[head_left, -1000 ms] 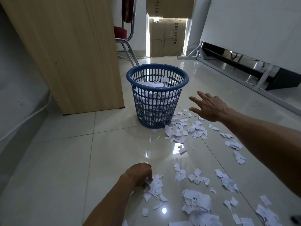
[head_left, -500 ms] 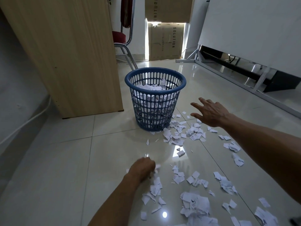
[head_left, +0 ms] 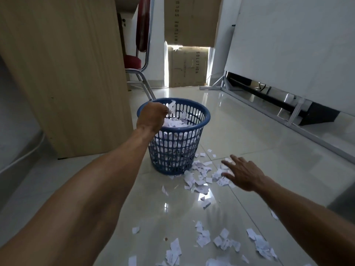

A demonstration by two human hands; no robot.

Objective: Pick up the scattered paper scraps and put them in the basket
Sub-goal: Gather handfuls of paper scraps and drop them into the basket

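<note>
Head, left: left hand hangs over the basket, grip pinching scraps.
Head, right: right hand spread, low over floor scraps by the basket's foot.
Change: left hand rose from the floor pile; drop is near, many scraps remain.

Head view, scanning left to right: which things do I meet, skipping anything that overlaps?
Wooden cabinet → blue basket → right hand → white board
</note>
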